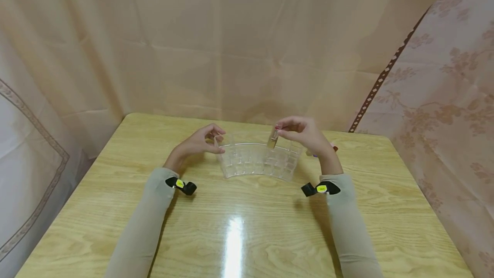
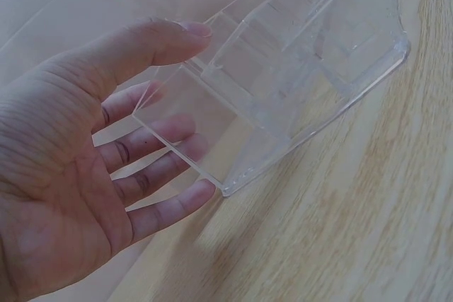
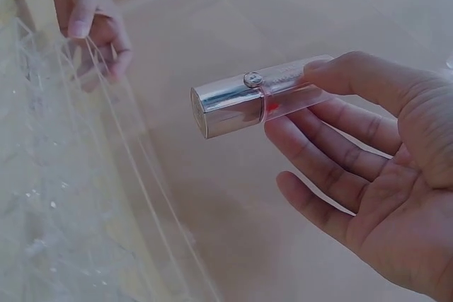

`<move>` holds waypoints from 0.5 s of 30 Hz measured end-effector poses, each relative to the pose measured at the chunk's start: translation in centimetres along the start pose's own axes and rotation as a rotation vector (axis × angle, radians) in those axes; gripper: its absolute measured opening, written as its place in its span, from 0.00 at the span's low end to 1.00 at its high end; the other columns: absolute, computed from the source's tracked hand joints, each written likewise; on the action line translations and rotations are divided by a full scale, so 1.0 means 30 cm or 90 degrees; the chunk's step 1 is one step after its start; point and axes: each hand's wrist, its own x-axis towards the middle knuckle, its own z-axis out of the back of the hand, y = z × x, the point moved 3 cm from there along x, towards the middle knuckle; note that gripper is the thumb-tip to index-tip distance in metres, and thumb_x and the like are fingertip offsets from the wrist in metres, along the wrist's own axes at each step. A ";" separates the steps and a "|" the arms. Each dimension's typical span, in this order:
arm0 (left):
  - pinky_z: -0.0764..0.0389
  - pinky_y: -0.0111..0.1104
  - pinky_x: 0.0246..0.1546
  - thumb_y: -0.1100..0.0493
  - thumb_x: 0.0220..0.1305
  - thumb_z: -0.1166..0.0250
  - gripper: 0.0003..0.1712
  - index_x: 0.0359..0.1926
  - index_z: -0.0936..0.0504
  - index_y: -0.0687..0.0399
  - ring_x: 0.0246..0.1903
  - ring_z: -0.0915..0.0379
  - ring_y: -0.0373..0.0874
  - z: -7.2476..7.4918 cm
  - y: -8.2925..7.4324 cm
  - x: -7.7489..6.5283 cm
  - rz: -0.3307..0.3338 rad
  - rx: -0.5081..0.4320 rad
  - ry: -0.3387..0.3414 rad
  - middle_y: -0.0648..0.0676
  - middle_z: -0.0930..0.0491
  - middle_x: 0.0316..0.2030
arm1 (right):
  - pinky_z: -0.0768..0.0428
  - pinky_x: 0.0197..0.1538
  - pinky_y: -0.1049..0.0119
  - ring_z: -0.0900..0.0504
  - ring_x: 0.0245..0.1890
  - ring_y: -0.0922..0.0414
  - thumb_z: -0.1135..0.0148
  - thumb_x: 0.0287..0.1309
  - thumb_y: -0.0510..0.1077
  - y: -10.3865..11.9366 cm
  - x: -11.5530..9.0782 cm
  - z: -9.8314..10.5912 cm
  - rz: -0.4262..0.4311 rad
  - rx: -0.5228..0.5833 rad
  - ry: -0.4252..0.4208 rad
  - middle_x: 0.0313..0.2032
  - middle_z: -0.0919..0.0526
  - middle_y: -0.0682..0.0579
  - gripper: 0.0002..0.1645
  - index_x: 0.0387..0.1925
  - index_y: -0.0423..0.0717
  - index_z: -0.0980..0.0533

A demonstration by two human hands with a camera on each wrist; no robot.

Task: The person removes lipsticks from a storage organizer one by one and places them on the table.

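A clear plastic lipstick organizer [image 1: 254, 167] with rows of small compartments stands on the table. My left hand [image 1: 198, 141] holds its left end; in the left wrist view the thumb lies over the near side of the organizer [image 2: 279, 97], while the fingers show behind the clear end panel. Above the organizer's back edge, right of its middle, my right hand [image 1: 306, 134] pinches a lipstick tube [image 1: 273, 138] between thumb and fingers. This lipstick [image 3: 230, 109] has a shiny metallic end and a clear, reddish-tinted part, which the fingertips partly cover.
Small items, one dark red [image 1: 335, 148], lie on the wooden table [image 1: 270, 235] behind my right wrist and are mostly hidden by it. A beige curtain [image 1: 231, 55] hangs along the table's back edge. Patterned cloth [image 1: 455, 98] hangs at the right.
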 end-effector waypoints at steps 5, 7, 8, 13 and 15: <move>0.23 0.37 0.53 0.66 0.57 0.24 0.34 0.62 0.29 0.67 0.55 0.28 0.59 0.003 0.003 0.000 -0.001 -0.001 -0.003 0.69 0.26 0.55 | 0.17 0.48 0.70 0.14 0.43 0.63 0.31 0.63 0.36 0.004 -0.004 0.033 0.001 -0.001 -0.014 0.42 0.12 0.60 0.16 0.50 0.32 0.18; 0.24 0.38 0.53 0.66 0.57 0.24 0.34 0.62 0.29 0.66 0.55 0.28 0.59 0.004 0.002 -0.001 -0.003 0.001 -0.002 0.69 0.26 0.55 | 0.17 0.48 0.71 0.14 0.43 0.63 0.31 0.63 0.37 0.005 -0.009 0.049 -0.005 0.000 -0.019 0.42 0.11 0.61 0.16 0.50 0.33 0.18; 0.24 0.38 0.53 0.65 0.57 0.24 0.34 0.62 0.29 0.66 0.55 0.28 0.59 0.004 0.001 -0.001 -0.004 0.003 -0.001 0.69 0.26 0.55 | 0.17 0.49 0.71 0.14 0.43 0.63 0.31 0.63 0.37 0.004 -0.013 0.057 -0.007 -0.001 -0.023 0.41 0.11 0.61 0.16 0.50 0.33 0.18; 0.25 0.40 0.53 0.65 0.57 0.24 0.34 0.62 0.29 0.66 0.55 0.28 0.59 0.006 -0.002 0.001 -0.004 0.003 -0.002 0.68 0.25 0.55 | 0.17 0.49 0.70 0.13 0.42 0.62 0.31 0.63 0.37 -0.010 -0.037 0.102 -0.014 -0.009 -0.042 0.42 0.11 0.60 0.15 0.49 0.34 0.18; 0.26 0.40 0.54 0.65 0.57 0.24 0.34 0.61 0.29 0.66 0.55 0.28 0.59 0.007 -0.001 0.002 -0.004 0.006 -0.003 0.68 0.25 0.55 | 0.17 0.49 0.70 0.13 0.43 0.62 0.30 0.63 0.38 -0.016 -0.050 0.119 -0.019 -0.019 -0.049 0.42 0.11 0.59 0.15 0.49 0.34 0.18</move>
